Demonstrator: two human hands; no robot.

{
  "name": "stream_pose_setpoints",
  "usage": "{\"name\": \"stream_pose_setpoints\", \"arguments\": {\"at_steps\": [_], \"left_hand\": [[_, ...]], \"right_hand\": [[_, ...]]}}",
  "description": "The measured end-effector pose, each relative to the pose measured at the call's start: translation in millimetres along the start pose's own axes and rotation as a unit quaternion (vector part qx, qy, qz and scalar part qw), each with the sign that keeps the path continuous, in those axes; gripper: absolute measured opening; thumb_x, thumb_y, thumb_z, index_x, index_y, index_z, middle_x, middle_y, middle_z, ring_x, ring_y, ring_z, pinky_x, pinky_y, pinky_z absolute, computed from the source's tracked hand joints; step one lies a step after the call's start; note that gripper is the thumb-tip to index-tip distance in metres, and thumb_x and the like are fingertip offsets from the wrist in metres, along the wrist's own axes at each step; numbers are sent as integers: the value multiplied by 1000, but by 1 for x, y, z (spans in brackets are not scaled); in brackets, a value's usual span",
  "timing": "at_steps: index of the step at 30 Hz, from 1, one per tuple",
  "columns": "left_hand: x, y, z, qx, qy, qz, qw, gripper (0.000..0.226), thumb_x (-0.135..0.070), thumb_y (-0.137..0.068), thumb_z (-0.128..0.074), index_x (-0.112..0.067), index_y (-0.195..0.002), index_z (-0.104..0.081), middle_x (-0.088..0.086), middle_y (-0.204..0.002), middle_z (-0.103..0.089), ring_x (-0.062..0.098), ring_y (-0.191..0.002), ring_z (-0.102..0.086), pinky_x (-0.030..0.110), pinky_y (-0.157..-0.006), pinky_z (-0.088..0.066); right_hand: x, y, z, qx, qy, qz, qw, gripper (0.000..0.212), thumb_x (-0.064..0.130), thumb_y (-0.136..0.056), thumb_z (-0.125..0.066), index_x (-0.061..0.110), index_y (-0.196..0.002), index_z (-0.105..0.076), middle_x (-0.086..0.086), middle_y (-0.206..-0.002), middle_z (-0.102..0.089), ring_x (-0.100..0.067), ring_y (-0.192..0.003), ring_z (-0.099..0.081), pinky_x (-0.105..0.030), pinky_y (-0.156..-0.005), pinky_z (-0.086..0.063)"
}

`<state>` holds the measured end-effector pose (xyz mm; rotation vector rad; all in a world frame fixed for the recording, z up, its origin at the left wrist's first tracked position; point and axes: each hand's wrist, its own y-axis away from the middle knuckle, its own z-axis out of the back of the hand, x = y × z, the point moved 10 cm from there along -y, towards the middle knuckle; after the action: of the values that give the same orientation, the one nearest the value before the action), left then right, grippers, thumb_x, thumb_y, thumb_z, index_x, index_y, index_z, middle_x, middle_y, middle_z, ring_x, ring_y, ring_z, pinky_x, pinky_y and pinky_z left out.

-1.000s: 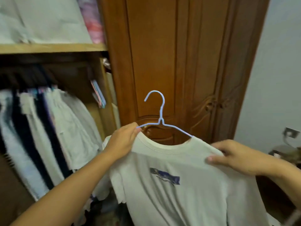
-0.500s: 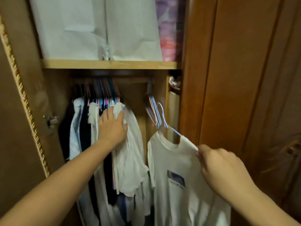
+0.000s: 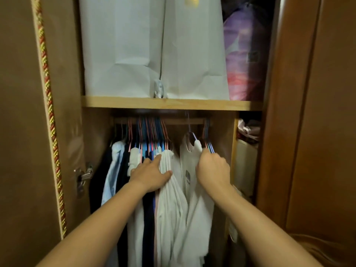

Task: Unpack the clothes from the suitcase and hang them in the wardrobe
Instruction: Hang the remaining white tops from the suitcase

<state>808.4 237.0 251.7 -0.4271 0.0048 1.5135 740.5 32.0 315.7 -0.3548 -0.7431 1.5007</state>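
Left hand (image 3: 152, 175): fingers straight, pressing the hung clothes (image 3: 138, 170) leftward.
Right hand (image 3: 212, 170): fingers curled, gripping the white T-shirt (image 3: 194, 199) at its shoulder.
White T-shirt: on a hanger (image 3: 192, 134), hooked on the wardrobe rail (image 3: 181, 121), under the shelf (image 3: 169, 103).

No text is showing legibly. The white T-shirt (image 3: 189, 170) hanging at the right is carrying a small dark chest print, and its lettering is appearing too blurred to read.
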Motion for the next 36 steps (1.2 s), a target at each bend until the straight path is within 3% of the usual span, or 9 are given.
{"name": "stream_pose_setpoints", "arguments": {"at_steps": [4, 10, 13, 15, 16, 20, 24, 28, 36], "left_hand": [[2, -1, 0, 1, -14, 2, 1000, 93, -79, -85, -41, -34, -160, -11, 9, -159, -30, 33, -140, -40, 49, -108, -41], [4, -8, 2, -11, -4, -1, 1000, 79, -75, -93, -29, -36, -159, -11, 10, -157, -35, 34, -138, -43, 48, -108, -41], [2, -7, 1, -5, -16, 3, 1000, 75, -72, -96, -21, -36, -160, -7, 11, -160, -30, 35, -142, -38, 49, -109, -38], [-3, -4, -3, 18, -30, 7, 999, 78, -76, -94, -18, -39, -160, -1, 11, -164, -21, 35, -146, -32, 50, -110, -36], [-6, -2, -4, 26, -36, 10, 999, 79, -79, -92, -18, -41, -159, 1, 11, -165, -17, 36, -147, -29, 51, -111, -34], [-12, 2, -5, 30, -42, 22, 998, 83, -82, -89, -20, -42, -159, 1, 11, -167, -12, 39, -148, -25, 55, -113, -28], [-11, 6, -6, 39, -40, 20, 998, 81, -79, -92, -21, -40, -159, -1, 12, -167, -10, 36, -150, -22, 56, -115, -25], [-10, 9, -6, 49, -40, 16, 998, 80, -78, -93, -22, -39, -160, -1, 12, -167, -9, 36, -150, -21, 56, -115, -25], [-8, 13, -5, 57, -30, 10, 998, 81, -79, -92, -24, -38, -160, -5, 10, -167, -9, 35, -149, -24, 54, -116, -28]], "right_hand": [[9, -44, -42, 40, -11, 5, 999, 26, 8, -96, -46, 5, -121, -54, -17, -109, -67, -39, -98, -64, -43, -76, -51], [50, -27, -128, 222, -147, 74, 961, 38, 33, -105, -35, 8, -119, -59, -18, -118, -65, -39, -107, -61, -43, -90, -51], [34, -19, -116, 151, -143, 123, 970, 39, 37, -106, -35, 15, -103, -66, -12, -103, -64, -31, -97, -59, -44, -85, -50], [-3, -24, -86, -9, 29, 103, 994, 17, 26, -98, -51, 16, -103, -65, -9, -105, -60, -29, -99, -54, -41, -82, -47], [-20, -26, -74, -37, 115, 80, 989, 16, 21, -94, -57, 15, -108, -63, -8, -108, -58, -28, -101, -51, -39, -82, -45], [-51, -42, -85, 52, 263, 63, 961, 32, 15, -95, -56, 6, -126, -53, -12, -116, -56, -29, -104, -54, -36, -82, -44], [-47, -49, -95, 69, 284, 51, 955, 29, 10, -95, -53, 4, -123, -51, -12, -111, -55, -27, -92, -60, -32, -59, -42], [-54, -54, -98, 84, 315, 35, 945, 32, 12, -96, -54, 1, -125, -49, -13, -109, -56, -25, -83, -62, -30, -51, -41], [-52, -57, -96, 92, 325, 58, 940, 33, 4, -96, -53, -4, -128, -51, -11, -111, -67, -27, -91, -70, -32, -57, -45]]}}
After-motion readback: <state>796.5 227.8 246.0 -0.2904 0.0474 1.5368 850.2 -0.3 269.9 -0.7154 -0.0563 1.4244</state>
